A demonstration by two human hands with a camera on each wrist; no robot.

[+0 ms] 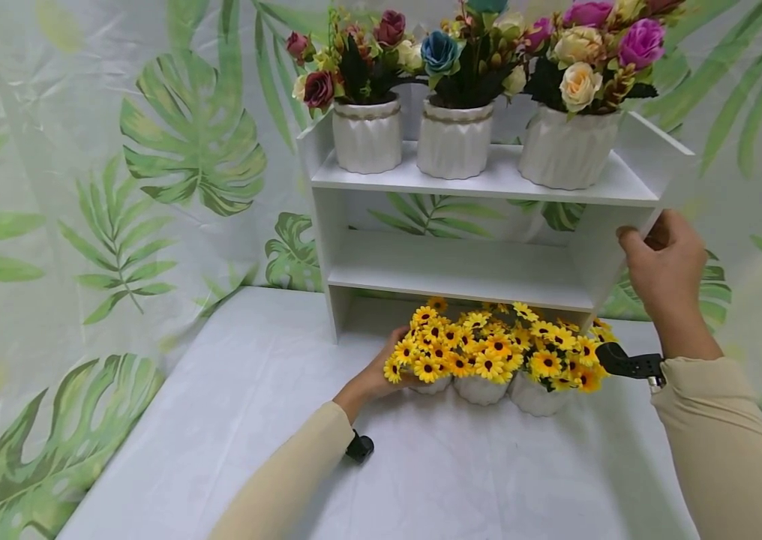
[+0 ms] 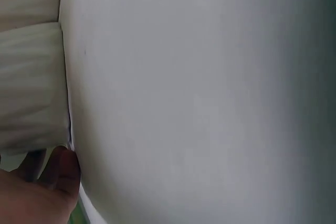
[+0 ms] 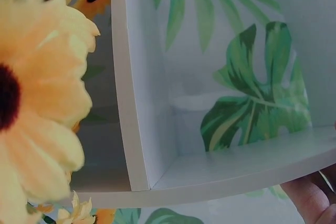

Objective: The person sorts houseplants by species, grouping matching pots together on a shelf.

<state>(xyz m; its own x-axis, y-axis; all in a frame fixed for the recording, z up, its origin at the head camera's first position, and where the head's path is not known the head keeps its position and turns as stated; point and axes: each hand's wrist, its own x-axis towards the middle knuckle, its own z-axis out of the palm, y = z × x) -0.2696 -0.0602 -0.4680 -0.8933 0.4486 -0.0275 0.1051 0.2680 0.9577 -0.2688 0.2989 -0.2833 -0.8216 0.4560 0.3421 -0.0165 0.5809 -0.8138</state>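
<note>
A white shelf unit (image 1: 462, 274) stands at the back of the white table (image 1: 273, 420). Three white ribbed pots of yellow daisies sit in a row in front of its bottom opening: left (image 1: 431, 386), middle (image 1: 481, 390), right (image 1: 535, 401). My left hand (image 1: 381, 371) reaches under the blooms and holds the left pot; most of its fingers are hidden. The left wrist view shows a fingertip (image 2: 60, 174) beside that ribbed pot (image 2: 29, 82). My right hand (image 1: 664, 266) grips the front edge of the shelf's right side panel (image 3: 136, 103). Its fingers (image 3: 310, 198) curl under the board, near a daisy (image 3: 37, 98).
Three white pots of mixed roses (image 1: 367, 135), (image 1: 455, 139), (image 1: 566, 146) stand on the top shelf. The middle shelf holds nothing. A leaf-print curtain (image 1: 151, 165) hangs close behind and to both sides. Bare tablecloth lies in front of the daisies.
</note>
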